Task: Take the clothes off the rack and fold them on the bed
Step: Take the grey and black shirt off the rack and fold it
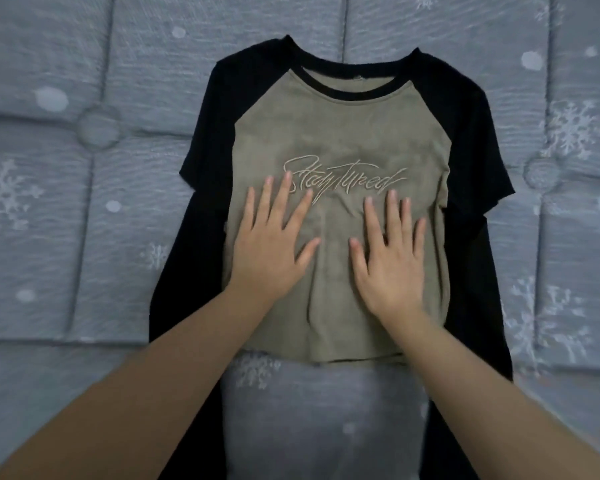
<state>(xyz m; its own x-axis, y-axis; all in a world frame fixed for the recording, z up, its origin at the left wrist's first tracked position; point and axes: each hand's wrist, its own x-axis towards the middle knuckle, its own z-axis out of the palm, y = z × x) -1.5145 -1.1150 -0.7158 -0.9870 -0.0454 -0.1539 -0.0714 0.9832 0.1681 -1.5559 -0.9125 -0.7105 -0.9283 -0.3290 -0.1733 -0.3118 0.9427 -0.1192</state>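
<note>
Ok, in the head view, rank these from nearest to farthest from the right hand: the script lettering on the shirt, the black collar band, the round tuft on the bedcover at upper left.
From the right hand:
1. Script lettering, just beyond the fingertips on the chest.
2. Black collar band, farther up at the neckline.
3. Round tuft, off the shirt at upper left on the bedcover.

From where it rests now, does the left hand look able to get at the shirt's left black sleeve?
Probably yes. The left hand lies flat and open on the shirt, with the black sleeve just beside it on the bed cover; nothing lies between them.
</note>
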